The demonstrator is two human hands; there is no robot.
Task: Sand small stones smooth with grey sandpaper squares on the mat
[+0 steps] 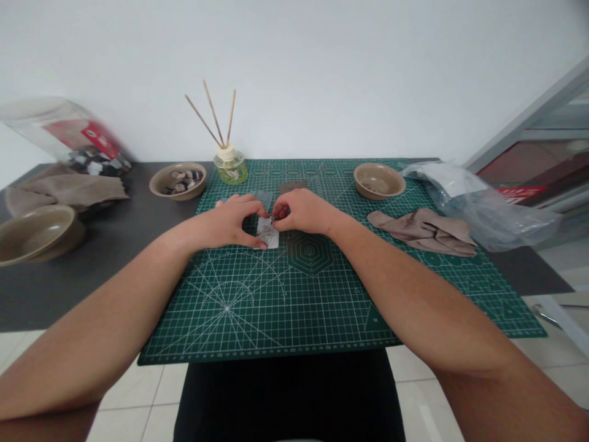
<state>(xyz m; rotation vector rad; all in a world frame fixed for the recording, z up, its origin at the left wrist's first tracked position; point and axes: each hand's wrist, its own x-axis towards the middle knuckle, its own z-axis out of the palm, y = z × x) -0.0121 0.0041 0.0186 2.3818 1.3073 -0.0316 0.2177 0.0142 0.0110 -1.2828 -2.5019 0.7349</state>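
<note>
My left hand (232, 221) is over the cutting mat with thumb and index finger spread apart, its fingertips at the edges of a small white piece, paper or cloth (268, 236), with dark marks on it. My right hand (304, 210) is closed in a pinch at the right edge of that white piece; a tiny dark spot shows at its fingertips, too small to name. Just beyond the hands lies a bluish-grey piece (263, 197). A flat brown piece (292, 185) reaches out partly hidden behind my right hand.
The green cutting mat (257, 319) covers much of the dark table. At left are a bowl of round discs (178, 180), a reed diffuser (230, 166), another bowl (41, 233), a cloth (69, 190) and a clear jar (64, 132). At right are a bowl (380, 182), a crumpled cloth (426, 231) and a plastic bag (497, 209).
</note>
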